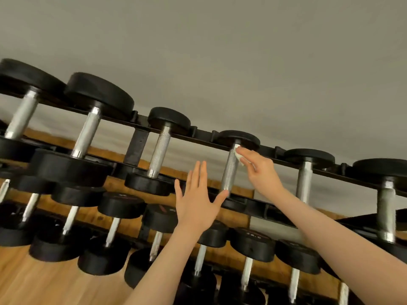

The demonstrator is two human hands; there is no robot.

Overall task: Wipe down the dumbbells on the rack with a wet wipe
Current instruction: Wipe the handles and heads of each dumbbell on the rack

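My right hand (259, 170) pinches the wet wipe (239, 156) against a dumbbell (230, 170) handle's top end (rack's (286, 154) top rail). My left hand (196, 201) hovers flat, fingers spread, holding nothing.

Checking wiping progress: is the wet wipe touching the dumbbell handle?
Touching. The head view shows the right hand pressing the wet wipe against the top of the dumbbell handle.

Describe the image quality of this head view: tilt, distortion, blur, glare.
Head view: strongly tilted, so the rack runs diagonally; wide-angle bending at the edges; soft even light, small highlights on the chrome handle; left hand and right hand with wipe slightly soft.
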